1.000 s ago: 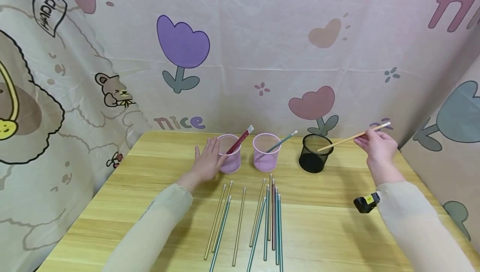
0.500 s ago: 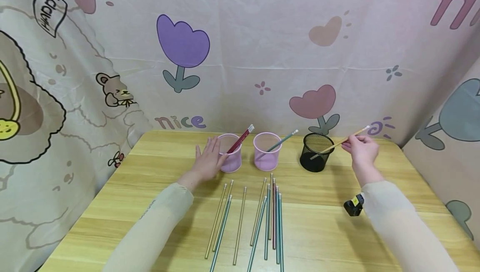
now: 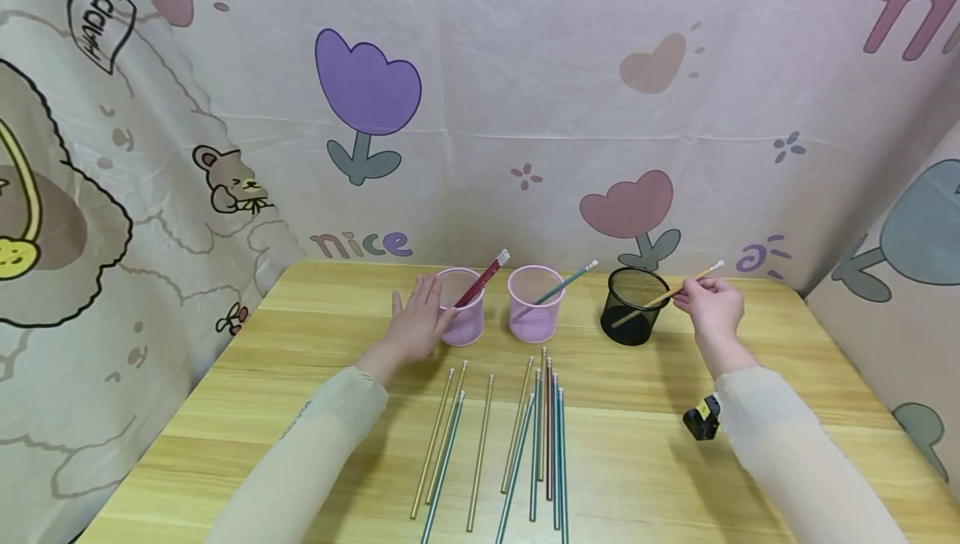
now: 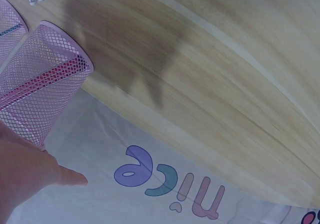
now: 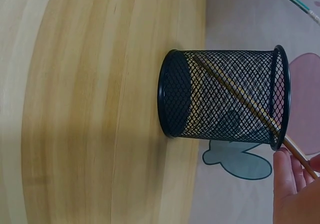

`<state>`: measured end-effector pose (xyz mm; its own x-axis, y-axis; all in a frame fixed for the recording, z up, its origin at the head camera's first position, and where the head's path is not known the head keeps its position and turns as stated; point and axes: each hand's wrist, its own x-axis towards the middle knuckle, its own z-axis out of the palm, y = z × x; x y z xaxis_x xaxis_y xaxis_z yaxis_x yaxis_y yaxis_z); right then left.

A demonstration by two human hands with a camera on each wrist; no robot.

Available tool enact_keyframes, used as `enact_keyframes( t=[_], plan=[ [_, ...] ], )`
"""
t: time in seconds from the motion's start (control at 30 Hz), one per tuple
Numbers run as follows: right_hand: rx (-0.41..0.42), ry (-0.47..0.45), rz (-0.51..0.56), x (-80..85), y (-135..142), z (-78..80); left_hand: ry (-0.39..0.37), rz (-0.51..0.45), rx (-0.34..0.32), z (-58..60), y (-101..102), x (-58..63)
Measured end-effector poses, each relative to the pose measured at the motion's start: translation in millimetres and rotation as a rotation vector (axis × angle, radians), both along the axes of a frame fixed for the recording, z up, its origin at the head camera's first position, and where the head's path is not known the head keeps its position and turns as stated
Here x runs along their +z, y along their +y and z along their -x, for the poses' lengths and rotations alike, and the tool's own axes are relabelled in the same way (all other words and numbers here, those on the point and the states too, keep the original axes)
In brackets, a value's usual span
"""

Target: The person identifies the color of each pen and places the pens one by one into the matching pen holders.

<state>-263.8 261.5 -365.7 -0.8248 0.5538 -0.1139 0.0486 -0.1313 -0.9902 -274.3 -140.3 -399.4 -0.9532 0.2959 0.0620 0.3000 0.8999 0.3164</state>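
My right hand (image 3: 714, 309) pinches a gold pencil (image 3: 703, 272) near its eraser end. The pencil slants down inside the black mesh pencil cup (image 5: 225, 94), its lower end visible through the mesh. My left hand (image 3: 414, 321) rests with outstretched fingers against the side of the left pink mesh cup (image 3: 465, 329). Dark red pencils (image 3: 483, 277) lean to the right in that cup. Between the two stands a second pink cup (image 3: 534, 327), holding a teal pencil (image 3: 573, 276).
Several gold, teal and dark red pencils (image 3: 480, 452) lie on the wooden table (image 3: 637, 461) in front of the cups. A black wrist camera (image 3: 702, 419) hangs at my right sleeve. A printed curtain (image 3: 480, 69) stands behind the table.
My right hand has moved left toward the black cup, and the gold pencil has slid deeper into it. My left hand has stayed at the left pink cup.
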Motion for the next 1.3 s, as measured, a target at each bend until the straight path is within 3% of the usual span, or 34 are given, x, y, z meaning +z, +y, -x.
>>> enact_keyframes(
  t=[0.47, 0.7, 1.0, 1.13, 1.3],
  plan=[
    [0.022, 0.010, -0.038, -1.1, -11, -5.7, -0.005, -0.021, 0.006, -1.1, 0, 2.0],
    [0.075, -0.044, -0.102, -3.5, -11, -9.1, -0.011, -0.013, 0.006, -0.9, 1, 1.4],
    [0.045, -0.107, -0.126, -7.4, -2, -23.4, -0.006, -0.022, 0.006, 0.6, 1, 2.2],
    [0.074, -0.122, -0.215, -11.5, 1, -30.5, -0.011, -0.016, 0.013, 1.4, 1, 3.3],
    [0.191, -0.155, -0.456, -16.3, -6, -41.5, -0.016, -0.020, 0.012, 4.3, 0, 2.1]
  ],
)
